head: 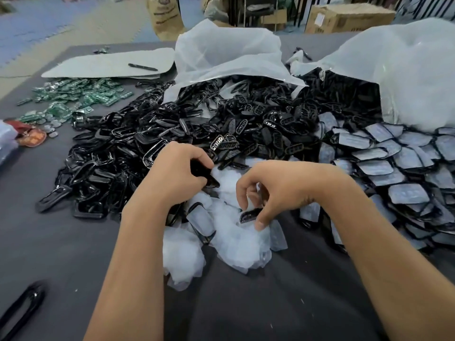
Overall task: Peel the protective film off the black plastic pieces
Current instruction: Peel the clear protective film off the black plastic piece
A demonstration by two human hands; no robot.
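Probably small assembly workshop: heaped black plastic pieces (172,129), circuit boards (81,97), cardboard cartons (349,18).

Both bare forearms reach forward, left hand (176,173) curled in a grip, right hand (273,190) apparently pinching downward.

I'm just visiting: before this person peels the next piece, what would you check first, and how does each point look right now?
1. Left hand grips a black piece: ok.
2. Right hand pinches another black piece: ok.
3. Film still on either held piece: cannot tell.
4. Film-covered pieces waiting on the right: ok.
5. Peeled film pile lies under the hands, crowding the work spot: not ok.
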